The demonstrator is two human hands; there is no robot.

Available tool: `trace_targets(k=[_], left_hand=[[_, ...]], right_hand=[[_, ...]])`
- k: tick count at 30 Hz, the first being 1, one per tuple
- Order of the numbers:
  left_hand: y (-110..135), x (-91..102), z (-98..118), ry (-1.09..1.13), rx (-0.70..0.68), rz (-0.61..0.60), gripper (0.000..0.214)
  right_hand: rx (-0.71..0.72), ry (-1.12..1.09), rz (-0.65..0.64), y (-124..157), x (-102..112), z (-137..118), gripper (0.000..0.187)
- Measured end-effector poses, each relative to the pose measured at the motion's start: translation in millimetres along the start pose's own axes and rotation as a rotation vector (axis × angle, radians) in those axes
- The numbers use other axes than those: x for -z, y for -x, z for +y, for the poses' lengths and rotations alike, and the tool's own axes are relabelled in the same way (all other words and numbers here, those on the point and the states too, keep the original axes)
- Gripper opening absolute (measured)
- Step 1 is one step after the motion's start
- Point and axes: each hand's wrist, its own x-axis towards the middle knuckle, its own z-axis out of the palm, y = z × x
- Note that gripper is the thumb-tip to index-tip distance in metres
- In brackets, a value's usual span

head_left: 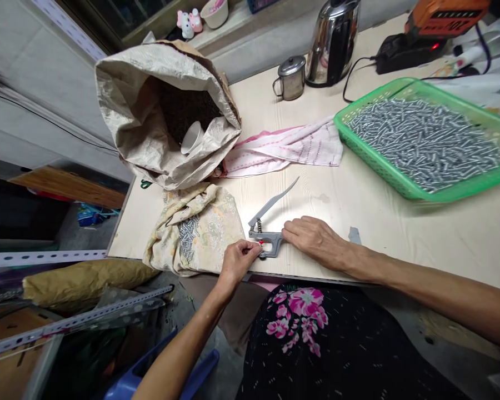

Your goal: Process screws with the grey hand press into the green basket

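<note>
A grey hand press (275,240) with a long raised lever and a spring stands at the table's front edge. A small red spot shows in its jaw. At that jaw my left hand (238,258) is closed, thumb and fingertips pinched together; what they hold is too small to make out. My right hand (314,236) has its curled fingers on the back of the press frame, steadying contact at its right side. Left of the press, a pile of small silver metal pins (188,238) lies on a patterned cloth (220,214).
A big open sack (125,105) with a white cup (192,137) inside stands behind the cloth. To the right is a green basket (400,186) of metal pins. A pink-white towel (287,150), steel mug (291,80), kettle (331,44) and battery charger (404,53) are further back.
</note>
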Motion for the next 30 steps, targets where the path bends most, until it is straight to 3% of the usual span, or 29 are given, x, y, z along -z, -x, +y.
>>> trace_targets(k=[4,10,15,16,19,21,30], left_hand=[[-3.5,1.6,7.0,0.018,0.081,-0.071,0.035],[-8.6,7.6,21.6,0.089,0.287,-0.307,0.032],[-12.7,8.3,28.7,0.055,0.394,-0.348,0.025],[-13.2,8.1,29.3,0.049,0.405,-0.349,0.024],[-13.8,7.8,30.4,0.038,0.423,-0.353,0.023],[-13.6,7.9,30.7,0.024,0.431,-0.355,0.024],[-17.2,7.9,32.1,-0.025,0.422,-0.371,0.027]], right_hand=[[-0.014,-0.032,-0.008,0.4,-2.2,3.2,0.025],[-0.032,-0.121,-0.091,0.4,-7.5,6.6,0.024],[-0.070,-0.187,-0.149,-1.2,1.9,15.9,0.014],[-0.074,-0.172,-0.132,-2.3,5.1,20.9,0.022],[-0.099,-0.045,-0.105,-7.4,12.3,39.8,0.077],[-0.098,0.014,-0.152,-11.1,13.3,50.5,0.093],[-0.069,0.045,-0.198,-12.5,16.7,47.3,0.059]])
